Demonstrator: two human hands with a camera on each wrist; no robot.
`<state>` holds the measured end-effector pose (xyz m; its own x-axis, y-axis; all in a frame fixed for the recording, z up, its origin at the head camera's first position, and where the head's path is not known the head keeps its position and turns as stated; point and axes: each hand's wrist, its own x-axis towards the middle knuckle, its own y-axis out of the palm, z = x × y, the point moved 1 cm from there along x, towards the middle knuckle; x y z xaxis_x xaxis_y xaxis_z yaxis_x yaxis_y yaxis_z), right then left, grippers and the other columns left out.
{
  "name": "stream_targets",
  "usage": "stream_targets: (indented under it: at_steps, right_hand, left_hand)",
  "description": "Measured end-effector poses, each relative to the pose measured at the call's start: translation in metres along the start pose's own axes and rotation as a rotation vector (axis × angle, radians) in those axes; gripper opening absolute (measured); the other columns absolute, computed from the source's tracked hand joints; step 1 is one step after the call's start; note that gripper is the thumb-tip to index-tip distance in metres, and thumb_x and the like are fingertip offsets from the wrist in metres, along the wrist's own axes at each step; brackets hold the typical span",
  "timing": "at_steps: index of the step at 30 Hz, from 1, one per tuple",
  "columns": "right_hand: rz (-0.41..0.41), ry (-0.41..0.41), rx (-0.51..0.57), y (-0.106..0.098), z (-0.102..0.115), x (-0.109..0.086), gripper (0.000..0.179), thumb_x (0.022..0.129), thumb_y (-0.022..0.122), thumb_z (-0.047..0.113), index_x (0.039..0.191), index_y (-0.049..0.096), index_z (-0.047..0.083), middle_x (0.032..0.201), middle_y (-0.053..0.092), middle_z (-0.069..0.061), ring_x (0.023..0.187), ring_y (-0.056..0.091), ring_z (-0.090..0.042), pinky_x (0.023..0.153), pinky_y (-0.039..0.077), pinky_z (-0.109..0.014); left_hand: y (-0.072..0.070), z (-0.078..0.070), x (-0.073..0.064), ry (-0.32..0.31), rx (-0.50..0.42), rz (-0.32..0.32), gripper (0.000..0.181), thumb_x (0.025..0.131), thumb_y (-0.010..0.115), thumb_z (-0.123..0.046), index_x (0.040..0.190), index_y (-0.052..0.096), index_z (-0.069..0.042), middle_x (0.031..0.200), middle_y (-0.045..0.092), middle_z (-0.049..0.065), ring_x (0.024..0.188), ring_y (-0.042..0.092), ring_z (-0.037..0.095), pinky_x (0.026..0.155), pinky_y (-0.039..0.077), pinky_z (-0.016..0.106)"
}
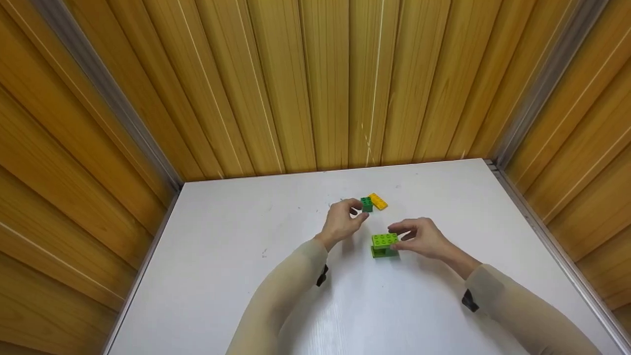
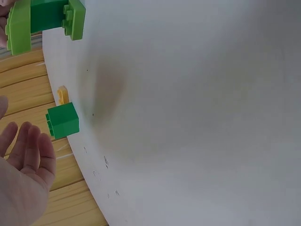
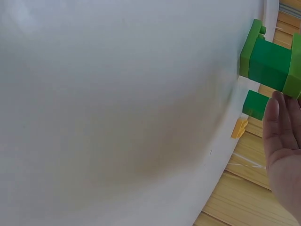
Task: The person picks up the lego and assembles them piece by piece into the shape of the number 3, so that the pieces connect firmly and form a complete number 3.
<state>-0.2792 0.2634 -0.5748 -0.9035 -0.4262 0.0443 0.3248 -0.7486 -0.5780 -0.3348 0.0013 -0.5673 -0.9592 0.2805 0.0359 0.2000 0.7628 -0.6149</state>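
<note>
A stack of toy building bricks stands on the white table, with a light green studded top, dark green in the middle and a light green plate below. My right hand is at its right side. The thumb is by the stack's front right edge, and the fingers extend behind it; whether they touch it is unclear. Farther back sits a loose dark green brick. My left hand hovers just left of this brick with fingers loosely bent. In the left wrist view, a gap separates the fingers from the dark green brick.
A yellow brick lies just behind and right of the loose dark green one. Wood-patterned walls enclose the white table at the back and sides. Small dark marks dot its surface.
</note>
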Motion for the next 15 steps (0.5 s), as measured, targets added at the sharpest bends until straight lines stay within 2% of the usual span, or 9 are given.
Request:
stream_targets:
  at_steps: [3, 7, 11, 15]
  right_hand:
    - [-0.004, 0.0, 0.03, 0.001, -0.002, -0.001, 0.047, 0.094, 0.093, 0.018, 0.134, 0.079, 0.0, 0.132, 0.082, -0.019, 0.121, 0.078, -0.036, 0.092, 0.065, -0.02]
    - [-0.001, 0.001, 0.052, 0.003, -0.006, -0.001, 0.043, 0.095, 0.092, 0.016, 0.132, 0.08, -0.001, 0.131, 0.082, -0.02, 0.12, 0.079, -0.034, 0.091, 0.063, -0.017]
    - [0.004, -0.002, 0.073, 0.003, -0.006, -0.001, 0.039, 0.095, 0.091, 0.015, 0.131, 0.081, 0.001, 0.131, 0.082, -0.02, 0.117, 0.079, -0.02, 0.091, 0.063, -0.017]
    - [0.003, 0.003, 0.093, 0.003, -0.004, -0.002, 0.037, 0.095, 0.091, 0.012, 0.129, 0.082, 0.001, 0.13, 0.083, -0.021, 0.112, 0.077, -0.005, 0.091, 0.063, -0.017]
  left_hand:
    - [0.003, 0.003, 0.008, -0.047, -0.013, -0.027, 0.038, 0.108, 0.078, -0.027, 0.144, 0.075, -0.014, 0.139, 0.077, 0.008, 0.123, 0.07, 0.023, 0.107, 0.062, 0.04]
    - [0.006, 0.007, 0.018, -0.126, -0.034, -0.045, 0.041, 0.107, 0.079, -0.024, 0.146, 0.074, -0.015, 0.141, 0.075, 0.007, 0.123, 0.07, 0.022, 0.106, 0.063, 0.039]
    - [0.006, 0.009, 0.027, -0.175, -0.073, -0.056, 0.041, 0.106, 0.08, -0.021, 0.146, 0.074, -0.013, 0.143, 0.075, 0.009, 0.122, 0.069, 0.021, 0.106, 0.063, 0.038]
    - [0.007, 0.01, 0.034, -0.174, -0.096, -0.044, 0.044, 0.105, 0.08, -0.019, 0.148, 0.073, -0.01, 0.144, 0.074, 0.01, 0.123, 0.07, 0.022, 0.107, 0.064, 0.039]
